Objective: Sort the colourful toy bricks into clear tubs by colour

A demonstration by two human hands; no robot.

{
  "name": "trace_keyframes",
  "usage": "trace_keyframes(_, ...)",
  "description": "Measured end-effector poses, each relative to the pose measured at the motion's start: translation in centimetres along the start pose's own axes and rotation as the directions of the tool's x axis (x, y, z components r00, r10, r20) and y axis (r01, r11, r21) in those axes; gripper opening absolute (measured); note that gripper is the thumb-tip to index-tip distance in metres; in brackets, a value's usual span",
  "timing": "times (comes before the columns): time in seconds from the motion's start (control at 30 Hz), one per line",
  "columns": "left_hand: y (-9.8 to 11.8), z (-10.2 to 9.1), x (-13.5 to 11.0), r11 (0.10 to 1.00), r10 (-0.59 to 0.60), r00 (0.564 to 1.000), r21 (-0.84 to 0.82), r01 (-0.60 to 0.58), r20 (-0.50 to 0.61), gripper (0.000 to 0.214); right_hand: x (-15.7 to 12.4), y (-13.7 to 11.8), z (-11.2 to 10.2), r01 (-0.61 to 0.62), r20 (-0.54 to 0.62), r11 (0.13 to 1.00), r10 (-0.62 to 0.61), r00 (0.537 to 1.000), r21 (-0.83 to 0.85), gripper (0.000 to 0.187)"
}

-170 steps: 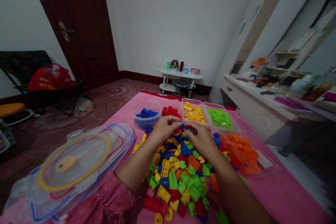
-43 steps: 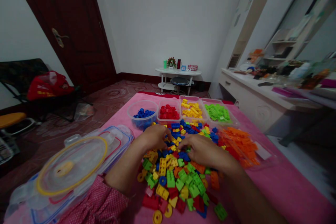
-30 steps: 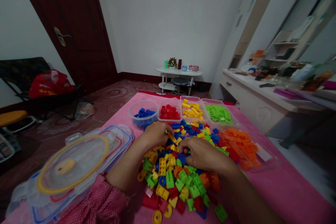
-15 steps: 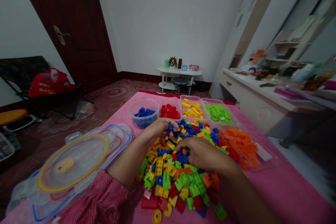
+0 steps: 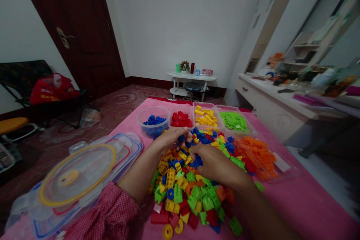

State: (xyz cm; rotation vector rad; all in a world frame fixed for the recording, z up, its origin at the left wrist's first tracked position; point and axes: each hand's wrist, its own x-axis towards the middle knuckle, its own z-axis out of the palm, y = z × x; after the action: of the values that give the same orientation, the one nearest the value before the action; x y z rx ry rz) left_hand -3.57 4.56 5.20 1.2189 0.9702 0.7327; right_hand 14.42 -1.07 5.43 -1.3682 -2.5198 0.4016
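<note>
A mixed heap of toy building bricks [image 5: 182, 183] in yellow, green, red, blue and orange lies on the pink cloth. Over the heap's far left part, my left hand [image 5: 172, 138] curls its fingers around blue bricks [image 5: 180, 138]. Close by on the right, my right hand [image 5: 210, 157] has its thumb and fingers closed on blue bricks [image 5: 197, 161] at the middle of the heap. Behind the hands stand a round tub of blue bricks [image 5: 138, 120], a box of red bricks [image 5: 181, 120], a box of yellow bricks [image 5: 206, 118] and a box of green bricks [image 5: 233, 120].
Orange bricks [image 5: 261, 155] fill a clear container at the right. Stacked clear lids [image 5: 92, 172], one with a yellow ring, lie at the left. A white dresser [image 5: 272, 108] stands beyond the right edge of the pink cloth [image 5: 315, 202].
My right hand has lifted slightly and shifted a little away from me, with blue bricks in its fingers. My left hand stays almost in place with its blue bricks.
</note>
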Motion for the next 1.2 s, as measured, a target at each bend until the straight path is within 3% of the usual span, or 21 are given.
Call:
trace_keyframes(0.13,-0.1,0.3,-0.1,0.998,-0.028,0.997,-0.06,0.032,0.068,0.053,0.8,0.3,-1.4,-0.038,-0.231,0.988,0.072,0.97,0.149,0.022)
trace_keyframes(0.27,-0.1,0.9,-0.1,0.942,-0.077,0.954,-0.291,0.165,0.291,0.059,1.4,-0.5,-1.7,0.053,-0.434,0.965,0.066,0.898,0.257,0.033)
trace_keyframes(0.33,-0.1,1.1,-0.1,0.892,-0.095,0.927,-0.382,0.24,0.362,0.055,1.5,-0.8,-1.6,0.085,-0.465,0.95,0.067,0.883,0.299,0.039)
trace_keyframes(0.4,-0.3,1.2,0.0,0.856,-0.096,0.927,-0.446,0.262,0.362,0.042,1.3,-0.9,-1.6,0.083,-0.477,0.926,0.112,0.871,0.369,0.039)
trace_keyframes(0.5,-0.6,1.5,0.0,0.834,-0.043,0.954,-0.516,0.198,0.297,0.021,1.1,-1.0,-1.7,0.073,-0.434,0.86,0.18,0.883,0.505,0.034)
trace_keyframes(0.6,-0.5,1.9,-0.2,0.837,-0.003,0.96,-0.524,0.155,0.279,0.017,1.1,-1.3,-1.8,0.091,-0.388,0.814,0.172,0.906,0.574,0.03)
trace_keyframes(0.67,0.1,1.8,-0.4,0.864,0.006,0.968,-0.488,0.121,0.251,0.018,1.1,-1.5,-1.9,0.12,-0.423,0.799,0.179,0.888,0.589,0.03)
trace_keyframes(0.77,1.4,0.5,-0.5,0.924,0.085,0.995,-0.378,-0.056,0.059,0.021,1.0,-1.4,-2.1,0.143,-0.52,0.803,0.228,0.823,0.579,0.029)
trace_keyframes(0.83,2.0,-1.4,-0.4,0.949,0.194,0.961,-0.209,-0.235,-0.198,0.021,1.0,-1.1,-2.3,0.11,-0.541,0.817,0.267,0.798,0.566,0.027)
trace_keyframes(0.9,2.1,-3.8,-0.3,0.941,0.333,0.825,0.107,-0.321,-0.456,0.021,1.0,-0.7,-2.3,0.068,-0.534,0.827,0.296,0.792,0.558,0.025)
trace_keyframes(0.93,2.0,-4.9,-0.2,0.912,0.403,0.739,0.299,-0.279,-0.54,0.022,1.1,-0.5,-2.2,0.052,-0.533,0.836,0.299,0.791,0.546,0.024)
trace_keyframes(0.97,1.8,-5.9,-0.1,0.847,0.483,0.679,0.492,-0.202,-0.553,0.024,1.2,-0.3,-2.1,0.039,-0.537,0.851,0.294,0.791,0.524,0.023)
trace_keyframes(1.0,1.6,-6.7,-0.1,0.756,0.546,0.653,0.644,-0.114,-0.525,0.027,1.4,-0.1,-1.9,0.025,-0.539,0.871,0.281,0.794,0.491,0.022)
trace_keyframes(1.1,1.1,-7.3,-0.1,0.485,0.633,0.675,0.874,0.034,-0.378,0.033,1.8,0.7,-0.9,-0.006,-0.475,0.937,0.183,0.86,0.35,0.021)
trace_keyframes(1.2,1.3,-6.0,-0.1,0.401,0.662,0.69,0.916,0.005,-0.294,0.034,2.0,1.3,0.5,-0.011,-0.315,0.98,0.075,0.946,0.2,0.026)
